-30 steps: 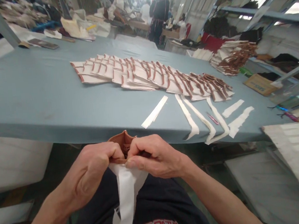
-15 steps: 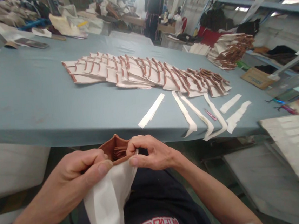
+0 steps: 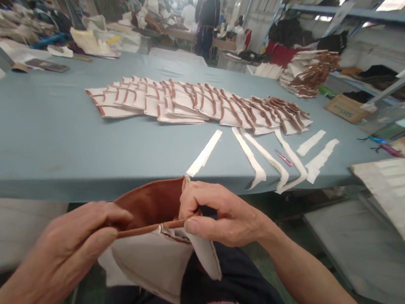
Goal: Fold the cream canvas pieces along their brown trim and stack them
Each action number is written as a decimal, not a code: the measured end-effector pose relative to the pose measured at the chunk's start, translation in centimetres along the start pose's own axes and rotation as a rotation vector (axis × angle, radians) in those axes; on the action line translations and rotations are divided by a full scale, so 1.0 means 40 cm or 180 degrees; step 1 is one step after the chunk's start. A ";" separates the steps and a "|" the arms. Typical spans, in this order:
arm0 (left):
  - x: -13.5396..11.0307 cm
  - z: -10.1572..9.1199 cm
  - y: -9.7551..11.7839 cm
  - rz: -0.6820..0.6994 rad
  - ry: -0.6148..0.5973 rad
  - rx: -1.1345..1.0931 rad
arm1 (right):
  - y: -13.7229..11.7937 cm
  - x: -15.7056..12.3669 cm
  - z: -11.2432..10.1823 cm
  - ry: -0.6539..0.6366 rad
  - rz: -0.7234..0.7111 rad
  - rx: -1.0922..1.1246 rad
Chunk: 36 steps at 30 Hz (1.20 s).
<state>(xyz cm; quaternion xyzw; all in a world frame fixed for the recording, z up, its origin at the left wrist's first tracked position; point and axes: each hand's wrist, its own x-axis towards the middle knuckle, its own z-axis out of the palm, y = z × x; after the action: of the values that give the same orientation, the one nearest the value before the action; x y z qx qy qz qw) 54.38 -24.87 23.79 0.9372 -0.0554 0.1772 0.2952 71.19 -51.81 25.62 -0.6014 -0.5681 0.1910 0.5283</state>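
Note:
In front of my lap I hold a sewn fabric piece, off-white outside with a brown lining and a brown folded rim, spread into an open loop. My left hand pinches the rim at its left, thumb outside and fingers inside. At the right side my right hand grips the same rim between thumb and curled fingers. White flaps hang below the rim. Across the table lies an overlapping row of similar off-white pieces with brown edges, apart from both hands.
White strips and a small pink tool lie near the front edge of the blue-grey table. A phone sits at the back left. Stacked pieces and a cardboard box stand right. A person stands in the background.
My hands have moved apart, the left hand going left. The fabric piece's rim has opened wide, showing more brown lining, and its white body hangs differently.

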 end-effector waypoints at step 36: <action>0.070 0.098 0.108 -0.0403 -0.0691 -0.1513 | 0.048 -0.002 0.053 0.0128 0.0126 -0.0140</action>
<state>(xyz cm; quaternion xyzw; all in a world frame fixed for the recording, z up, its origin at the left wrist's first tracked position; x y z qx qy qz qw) 57.27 -30.67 24.13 0.8567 -0.0681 0.0389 0.5098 70.34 -50.61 23.18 -0.6277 -0.5495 0.1768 0.5223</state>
